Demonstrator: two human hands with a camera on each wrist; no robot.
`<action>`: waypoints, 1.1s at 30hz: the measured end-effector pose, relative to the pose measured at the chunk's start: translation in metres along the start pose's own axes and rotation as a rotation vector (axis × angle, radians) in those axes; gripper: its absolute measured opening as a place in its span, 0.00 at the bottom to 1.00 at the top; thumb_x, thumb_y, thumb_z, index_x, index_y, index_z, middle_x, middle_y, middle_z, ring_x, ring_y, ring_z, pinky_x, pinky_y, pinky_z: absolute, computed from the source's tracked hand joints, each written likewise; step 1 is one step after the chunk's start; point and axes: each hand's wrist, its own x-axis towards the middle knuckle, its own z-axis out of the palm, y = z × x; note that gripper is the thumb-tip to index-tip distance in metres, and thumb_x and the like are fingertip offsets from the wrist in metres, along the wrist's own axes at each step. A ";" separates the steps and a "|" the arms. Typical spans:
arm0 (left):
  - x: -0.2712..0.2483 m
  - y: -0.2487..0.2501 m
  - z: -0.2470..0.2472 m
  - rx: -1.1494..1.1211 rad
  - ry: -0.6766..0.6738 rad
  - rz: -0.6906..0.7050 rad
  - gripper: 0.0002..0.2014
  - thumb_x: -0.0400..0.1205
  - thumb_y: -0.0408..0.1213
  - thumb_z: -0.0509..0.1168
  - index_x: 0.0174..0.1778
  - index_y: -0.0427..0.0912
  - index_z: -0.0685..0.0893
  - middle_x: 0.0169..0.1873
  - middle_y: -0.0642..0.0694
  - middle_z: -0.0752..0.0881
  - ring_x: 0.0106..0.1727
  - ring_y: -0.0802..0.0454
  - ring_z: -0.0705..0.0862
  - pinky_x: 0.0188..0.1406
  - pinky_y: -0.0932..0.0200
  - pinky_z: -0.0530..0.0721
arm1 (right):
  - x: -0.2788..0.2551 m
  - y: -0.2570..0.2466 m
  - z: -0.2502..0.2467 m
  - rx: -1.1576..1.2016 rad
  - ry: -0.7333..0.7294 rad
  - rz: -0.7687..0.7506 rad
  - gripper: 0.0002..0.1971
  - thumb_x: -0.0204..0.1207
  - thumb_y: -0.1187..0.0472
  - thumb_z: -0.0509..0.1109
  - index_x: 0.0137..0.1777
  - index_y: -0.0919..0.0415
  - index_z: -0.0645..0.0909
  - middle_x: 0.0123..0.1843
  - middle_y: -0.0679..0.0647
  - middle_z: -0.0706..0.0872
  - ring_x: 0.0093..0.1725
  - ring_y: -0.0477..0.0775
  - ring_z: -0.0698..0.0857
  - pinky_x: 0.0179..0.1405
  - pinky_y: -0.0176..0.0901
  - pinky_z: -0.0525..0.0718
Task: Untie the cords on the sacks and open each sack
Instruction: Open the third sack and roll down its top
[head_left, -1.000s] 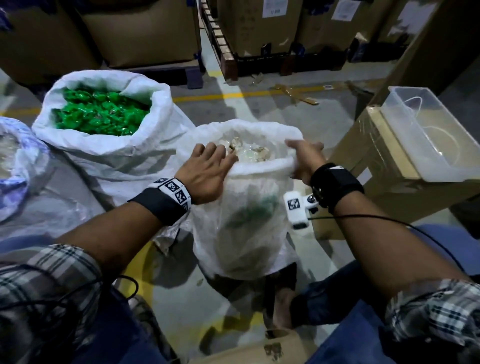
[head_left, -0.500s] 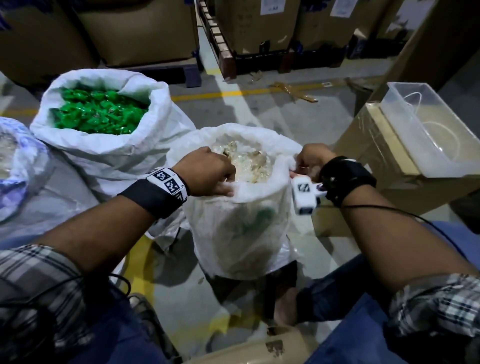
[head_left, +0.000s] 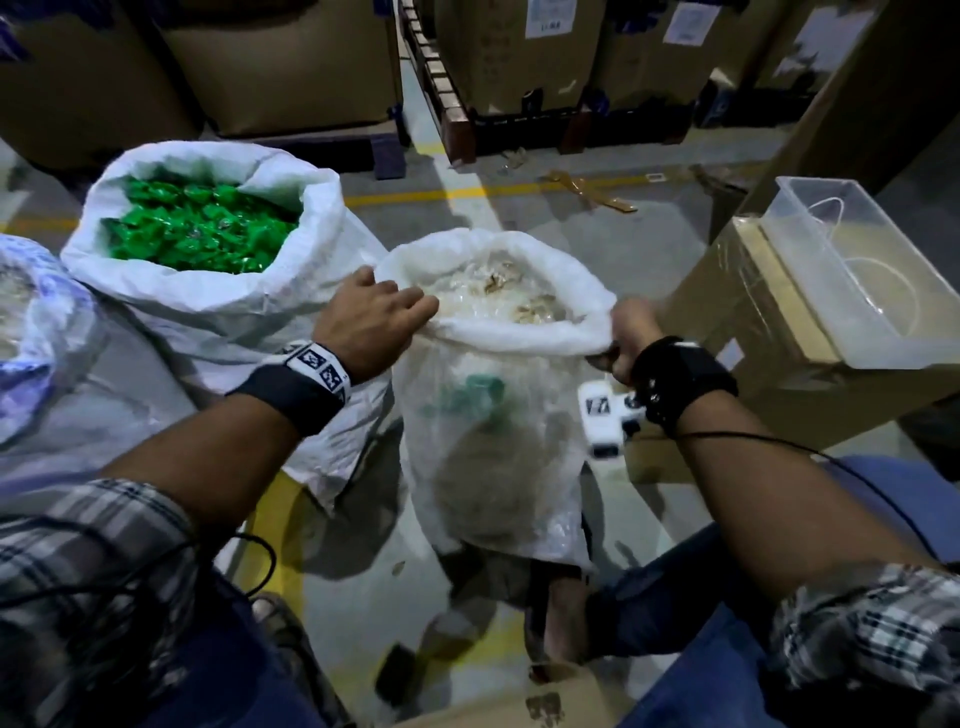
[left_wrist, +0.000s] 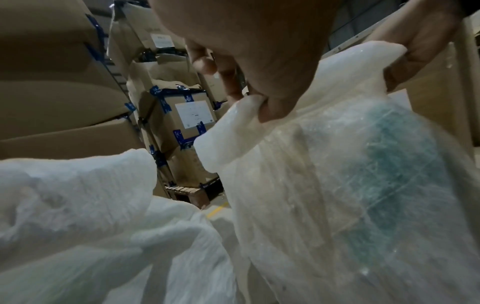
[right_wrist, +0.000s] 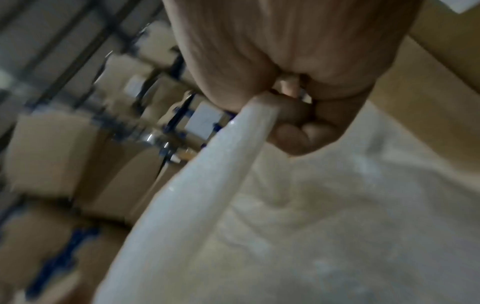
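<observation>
floor: grey concrete warehouse floor (head_left: 519, 218) with yellow painted lines, a scrap of brown tape lying on it further back
room: stacked cardboard cartons (head_left: 291, 62) on pallets all along the back, white labels on some, blue tape on the ones the left wrist cam catches
middle sack: white woven sack (head_left: 493, 457) standing upright right in front of the person, mouth already open with the rim rolled over, pale clear-wrapped stuff inside
left hand: left hand (head_left: 371, 319) is on the near-left rim, thumb pinching the rolled edge against the fingers
right hand: right hand (head_left: 626, 338) is fisted tight around the right rim, fabric bunched in it
other sacks: sack of green pieces (head_left: 208, 270) just left and touching, also open; a third sack (head_left: 26, 332) is cut off at the left edge
right side: clear plastic tub (head_left: 857, 270) sitting on a wrapped carton (head_left: 737, 322)
hard to tell: right wrist cam is blurry; the greenish patch showing through the sack wall, no idea what it is; can't spot any cord on the sacks
</observation>
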 end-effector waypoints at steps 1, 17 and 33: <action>0.001 0.001 0.001 -0.007 -0.045 -0.033 0.14 0.75 0.34 0.67 0.56 0.41 0.81 0.43 0.42 0.89 0.39 0.39 0.87 0.44 0.48 0.73 | 0.000 0.004 0.001 -0.185 0.070 -0.045 0.23 0.84 0.65 0.55 0.79 0.60 0.69 0.70 0.59 0.77 0.53 0.59 0.82 0.40 0.52 0.92; 0.009 -0.005 -0.018 -0.746 -0.459 -0.835 0.30 0.78 0.65 0.67 0.53 0.38 0.87 0.46 0.36 0.92 0.47 0.37 0.92 0.49 0.51 0.89 | -0.007 0.006 0.015 -1.304 0.183 -0.226 0.29 0.72 0.41 0.67 0.66 0.59 0.80 0.65 0.65 0.83 0.64 0.69 0.82 0.64 0.57 0.82; 0.022 -0.007 0.008 -1.752 0.174 -1.385 0.20 0.83 0.17 0.60 0.64 0.44 0.71 0.57 0.36 0.78 0.54 0.40 0.81 0.37 0.50 0.87 | 0.019 0.005 0.000 0.282 0.026 0.074 0.21 0.88 0.68 0.55 0.79 0.74 0.69 0.78 0.70 0.75 0.75 0.69 0.78 0.67 0.58 0.82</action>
